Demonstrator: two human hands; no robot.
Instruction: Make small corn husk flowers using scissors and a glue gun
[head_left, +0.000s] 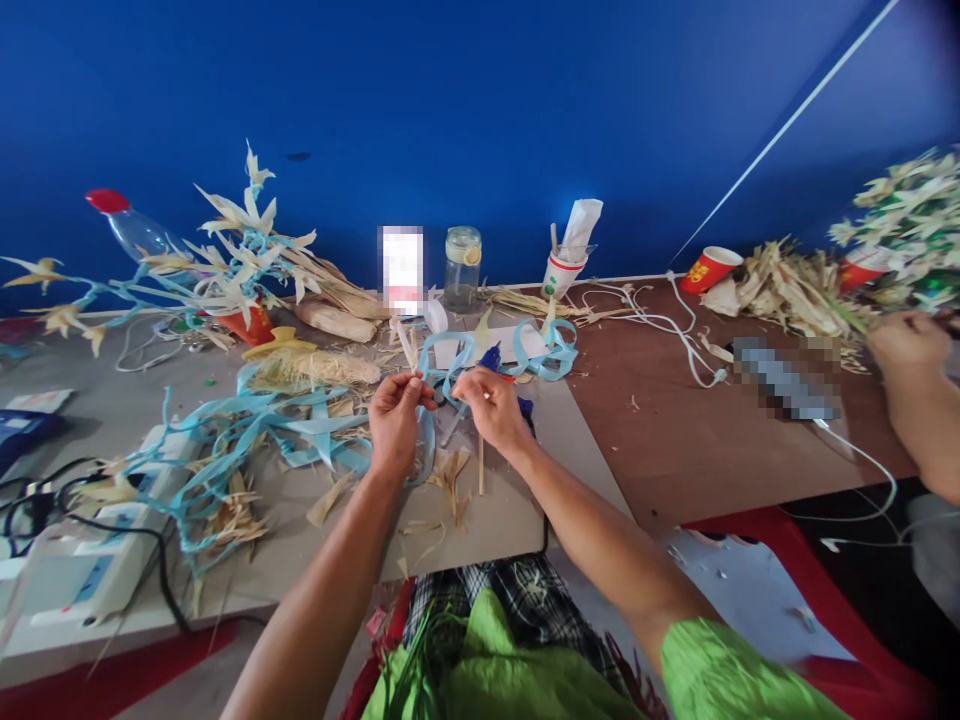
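Note:
My left hand [394, 418] is closed in a pinch round the base of a small pale corn-husk flower [409, 348], which points up above the fingertips. To its right, my right hand [491, 408] has its fingers pinched on a light blue ribbon [459, 342] that loops between the hands. Behind the right hand lies a dark blue bunched item [491, 357], partly hidden. More blue ribbon [556, 352] coils beyond it. Husk scraps [450, 475] and a thin stick [481, 465] lie on the table [502, 535] below the hands.
Ribbon-wrapped stems [217, 420] and a power strip [135, 520] lie left, beside husk flowers [251, 215] in a red cup [251, 325]. A glass jar [462, 270] and white cup [562, 272] stand behind. Rightward are a phone [784, 378] on a cable and another person's hand [911, 345].

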